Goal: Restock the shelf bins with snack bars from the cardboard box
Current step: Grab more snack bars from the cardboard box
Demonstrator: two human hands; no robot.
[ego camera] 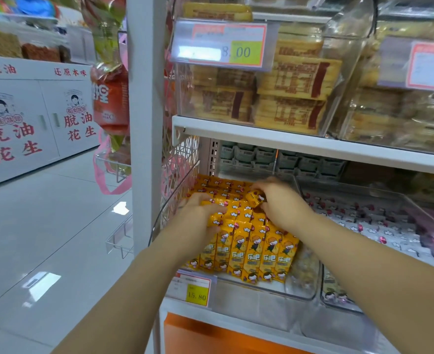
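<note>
A clear plastic shelf bin (pixel 274 290) on the lower shelf is packed with yellow snack bars (pixel 257 249) standing in rows. Both my hands are inside it. My left hand (pixel 198 218) grips a yellow bar lying across the top of the rows at the bin's left. My right hand (pixel 280 200) holds another yellow bar (pixel 255 198) at the back middle of the bin, fingers curled round it. The cardboard box is not in view.
To the right, a second clear bin (pixel 389 226) holds white and pink bars. The shelf above (pixel 287 139) carries clear bins of tan packets with price tags. A white upright post (pixel 147 123) stands at left, with tiled floor (pixel 44 238) and a white display cabinet beyond.
</note>
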